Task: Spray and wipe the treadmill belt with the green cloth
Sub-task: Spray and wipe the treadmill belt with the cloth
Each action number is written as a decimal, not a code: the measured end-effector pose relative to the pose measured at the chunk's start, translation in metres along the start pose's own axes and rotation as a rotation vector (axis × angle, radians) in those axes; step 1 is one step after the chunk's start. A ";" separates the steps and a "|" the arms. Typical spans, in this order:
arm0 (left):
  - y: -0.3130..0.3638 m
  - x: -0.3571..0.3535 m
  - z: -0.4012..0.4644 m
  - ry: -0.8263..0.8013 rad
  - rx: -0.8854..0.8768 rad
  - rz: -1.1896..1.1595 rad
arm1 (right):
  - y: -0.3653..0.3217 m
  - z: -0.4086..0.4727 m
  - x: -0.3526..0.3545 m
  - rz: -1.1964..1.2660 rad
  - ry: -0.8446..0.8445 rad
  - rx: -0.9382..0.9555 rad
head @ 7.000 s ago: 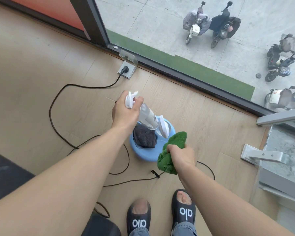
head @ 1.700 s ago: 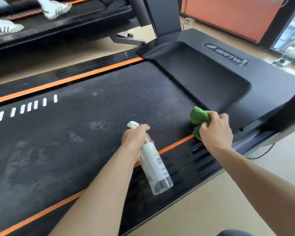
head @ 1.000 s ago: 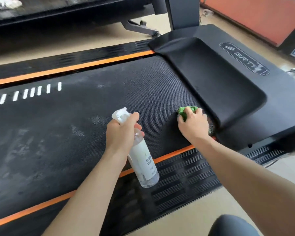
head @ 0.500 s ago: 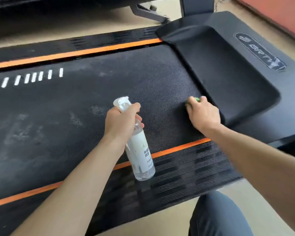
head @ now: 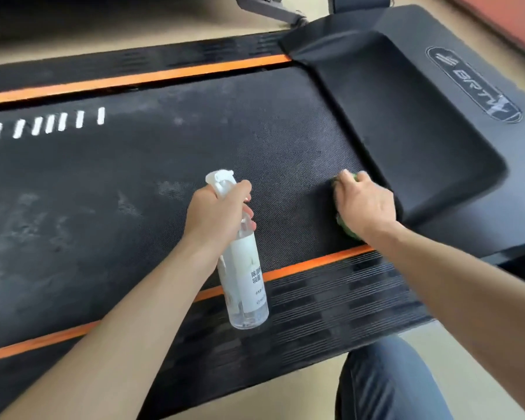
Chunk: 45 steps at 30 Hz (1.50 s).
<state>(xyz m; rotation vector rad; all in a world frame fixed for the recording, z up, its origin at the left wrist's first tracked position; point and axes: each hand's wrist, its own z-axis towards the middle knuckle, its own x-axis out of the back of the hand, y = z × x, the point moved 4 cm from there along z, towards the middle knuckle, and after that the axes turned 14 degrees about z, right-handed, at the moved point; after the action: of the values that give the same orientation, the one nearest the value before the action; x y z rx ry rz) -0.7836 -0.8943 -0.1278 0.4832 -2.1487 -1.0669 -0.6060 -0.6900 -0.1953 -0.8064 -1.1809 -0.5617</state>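
Pressing flat on the black textured treadmill belt (head: pixel 164 165), the right hand (head: pixel 365 204) covers a crumpled green cloth (head: pixel 347 230), fingers spread over it so that only slivers of green show past the fingertips and under the heel of the palm. Just beyond that hand's outer edge rises the smooth black moulded motor cover (head: pixel 406 131), its raised lip touching or nearly touching the little-finger side; I cannot tell which. Toward the wrist side of the right hand runs an orange stripe (head: pixel 315 263) along the belt's near edge, and past it the ribbed black side rail (head: pixel 331 301). The left hand (head: pixel 217 212) is wrapped around the neck of a clear plastic spray bottle with a white label and white trigger head (head: pixel 244 274), held tilted with the nozzle above the knuckles and the base hanging below the wrist, over the orange stripe and rail. Whether a finger presses the trigger cannot be told. Beyond the left hand's fingers the belt carries pale dusty smudges (head: pixel 170 189), and farther off to its thumb side a row of short white dashes (head: pixel 47 125). Below the right forearm a knee in blue-grey trousers (head: pixel 385 380) shows over the beige floor (head: pixel 467 353).
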 end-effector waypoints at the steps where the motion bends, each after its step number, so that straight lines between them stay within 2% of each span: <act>1: 0.002 -0.002 0.000 -0.008 -0.007 0.011 | -0.001 0.001 -0.002 0.000 0.008 -0.048; 5: 0.005 -0.009 -0.002 -0.032 -0.030 0.055 | -0.036 -0.013 0.000 0.104 -0.009 -0.195; 6: 0.006 -0.011 -0.002 -0.035 -0.036 0.059 | -0.051 -0.025 -0.002 0.106 -0.033 -0.157; 9: 0.008 -0.011 -0.002 -0.024 -0.036 0.065 | -0.105 -0.068 -0.009 0.111 -0.156 0.158; 11: 0.007 -0.008 -0.004 -0.012 -0.017 0.031 | -0.095 -0.061 -0.007 0.081 -0.202 0.284; 12: 0.006 -0.006 -0.005 -0.012 -0.007 0.015 | -0.075 -0.050 -0.003 0.022 -0.201 0.267; 16: 0.003 -0.003 -0.006 -0.012 -0.004 -0.007 | 0.026 -0.007 0.021 -0.127 -0.057 -0.188; 20: 0.007 -0.012 -0.005 -0.041 -0.059 0.061 | 0.003 -0.014 0.011 0.044 0.027 -0.416; 22: 0.008 -0.015 -0.006 -0.056 -0.077 0.074 | -0.030 -0.033 0.005 0.073 -0.003 -0.290; 25: 0.009 -0.017 -0.007 -0.061 -0.094 0.074 | -0.091 -0.070 -0.004 0.013 -0.201 0.080; 26: 0.008 -0.018 -0.009 -0.069 -0.096 0.070 | -0.097 -0.071 -0.004 0.020 -0.239 0.167; 28: 0.007 -0.020 -0.012 -0.096 -0.086 0.064 | -0.077 -0.058 0.001 -0.017 -0.264 0.209; 30: 0.003 -0.023 -0.016 -0.130 -0.072 0.062 | -0.027 -0.033 0.014 -0.114 -0.231 0.079; 33: 0.003 -0.027 -0.018 -0.160 -0.079 0.058 | 0.030 -0.015 0.030 -0.182 -0.141 -0.215; 35: 0.003 -0.030 -0.018 -0.170 -0.074 0.060 | 0.025 -0.017 0.024 -0.088 -0.076 -0.338; 37: 0.005 -0.032 -0.017 -0.172 -0.064 0.063 | -0.005 -0.030 0.017 0.063 -0.063 -0.375; 42: 0.004 -0.032 -0.014 -0.176 -0.036 0.051 | -0.104 -0.069 -0.004 0.083 -0.257 0.113; 44: 0.001 -0.029 -0.013 -0.159 -0.029 0.061 | -0.086 -0.059 -0.003 0.043 -0.222 0.199; 45: 0.000 -0.027 -0.014 -0.158 -0.025 0.062 | -0.063 -0.051 0.000 -0.006 -0.198 0.178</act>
<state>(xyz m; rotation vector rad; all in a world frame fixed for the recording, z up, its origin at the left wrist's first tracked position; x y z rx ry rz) -0.7549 -0.8859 -0.1330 0.3278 -2.2691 -1.1286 -0.6236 -0.7684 -0.1882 -0.7179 -1.3940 -0.3813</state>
